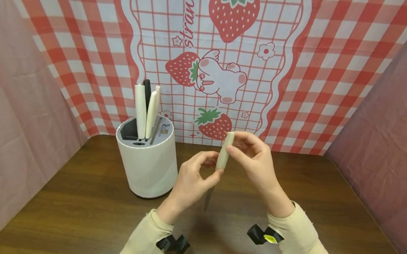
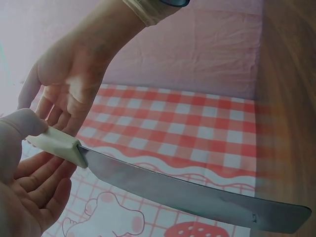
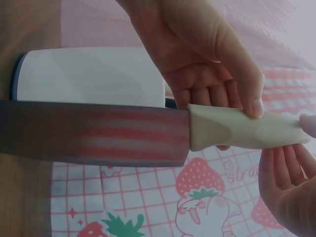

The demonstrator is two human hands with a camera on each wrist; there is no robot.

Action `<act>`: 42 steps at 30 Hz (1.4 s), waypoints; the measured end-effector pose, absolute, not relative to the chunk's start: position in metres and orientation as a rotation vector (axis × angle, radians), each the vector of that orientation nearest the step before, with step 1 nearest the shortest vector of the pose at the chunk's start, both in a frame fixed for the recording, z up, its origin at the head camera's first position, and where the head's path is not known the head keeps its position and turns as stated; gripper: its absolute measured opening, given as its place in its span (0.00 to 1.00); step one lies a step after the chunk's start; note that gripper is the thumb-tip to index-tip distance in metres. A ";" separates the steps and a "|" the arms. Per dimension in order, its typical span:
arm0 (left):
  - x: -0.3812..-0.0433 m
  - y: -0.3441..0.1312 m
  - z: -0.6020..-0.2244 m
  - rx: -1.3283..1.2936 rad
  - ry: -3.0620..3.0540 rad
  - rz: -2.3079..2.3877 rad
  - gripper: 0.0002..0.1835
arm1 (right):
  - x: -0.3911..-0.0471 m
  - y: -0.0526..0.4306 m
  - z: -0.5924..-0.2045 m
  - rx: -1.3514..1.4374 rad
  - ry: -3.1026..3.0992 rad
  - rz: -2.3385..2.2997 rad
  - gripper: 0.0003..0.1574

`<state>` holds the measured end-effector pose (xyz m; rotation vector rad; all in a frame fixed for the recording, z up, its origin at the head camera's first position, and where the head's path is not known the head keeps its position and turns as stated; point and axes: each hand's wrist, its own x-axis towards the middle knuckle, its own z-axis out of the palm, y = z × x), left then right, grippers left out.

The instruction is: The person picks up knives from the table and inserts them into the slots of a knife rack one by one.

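Note:
A kitchen knife with a cream handle hangs upright over the table, blade downward. My left hand pinches the handle near the blade end. Higher up, by the butt, the thumb and fingers of my right hand hold the same handle. Both wrist views show the broad, flat blade bare, reaching away from the hands. Left of the hands stands a white round knife block with a grey slotted top. Several handles stick up from it, among them a white handle and a black handle.
The brown wooden table runs under both arms. Behind it hangs a red-checked strawberry cloth. Pink cloth closes off both sides. Each sleeve carries a small black camera at the wrist.

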<state>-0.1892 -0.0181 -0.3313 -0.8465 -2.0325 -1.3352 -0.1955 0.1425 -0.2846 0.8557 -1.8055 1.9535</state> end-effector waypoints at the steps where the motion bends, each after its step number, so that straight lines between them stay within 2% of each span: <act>1: -0.189 -0.018 -0.331 -0.850 -2.028 -1.328 0.16 | -0.195 0.143 -0.284 0.858 -1.800 1.959 0.16; 9: -0.188 -0.020 -0.331 -0.868 -2.000 -1.293 0.16 | -0.192 0.147 -0.283 0.852 -1.819 1.920 0.16; 24: -0.187 -0.029 -0.327 -0.826 -1.998 -1.324 0.21 | -0.192 0.155 -0.292 0.855 -1.828 1.922 0.10; 35: -0.187 -0.043 -0.321 -0.776 -1.992 -1.279 0.18 | -0.190 0.160 -0.303 0.772 -1.885 1.887 0.05; 42: -0.182 -0.058 -0.307 -0.752 -1.937 -1.234 0.18 | -0.198 0.154 -0.319 0.732 -1.929 1.868 0.09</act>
